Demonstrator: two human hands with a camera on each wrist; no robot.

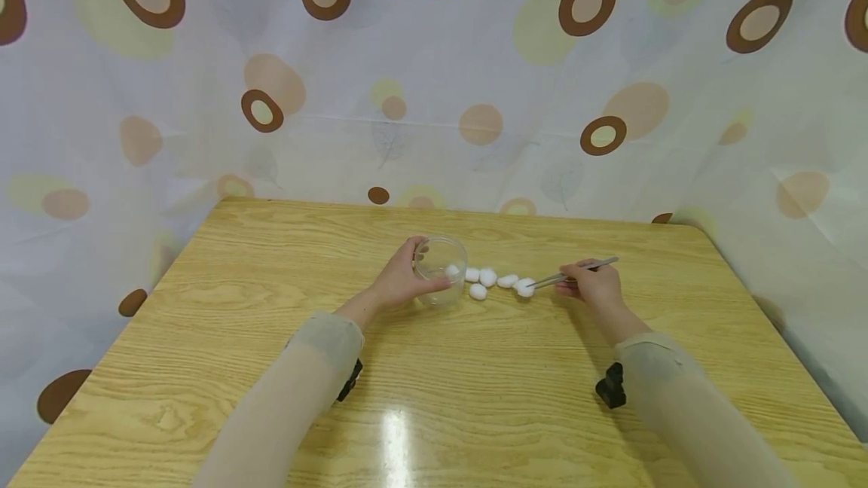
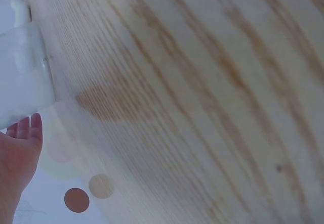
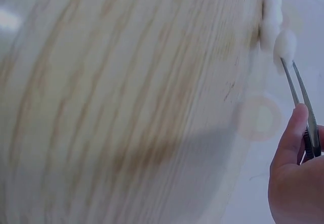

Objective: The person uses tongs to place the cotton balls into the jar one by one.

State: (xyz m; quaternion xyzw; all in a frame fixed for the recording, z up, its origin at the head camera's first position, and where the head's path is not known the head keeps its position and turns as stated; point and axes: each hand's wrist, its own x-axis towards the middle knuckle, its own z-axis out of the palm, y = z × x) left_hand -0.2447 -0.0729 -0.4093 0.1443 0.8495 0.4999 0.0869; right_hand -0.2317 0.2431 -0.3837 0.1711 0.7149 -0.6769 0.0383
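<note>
My left hand grips a clear round tub from its left side, thumb across the near wall. A white cotton ball shows through the tub's wall. In the left wrist view the fingers lie against the cloudy tub. Metal tweezers are pinched in my right hand, slanting down to the left. Their tips meet a cotton ball at the right end of the row; the right wrist view shows this cotton ball right at the tweezers' points.
Several more cotton balls lie on the wooden table between the tub and the tweezers, one nearer to me. A patterned curtain hangs behind the table and along both sides. Black wrist mounts sit under the forearms.
</note>
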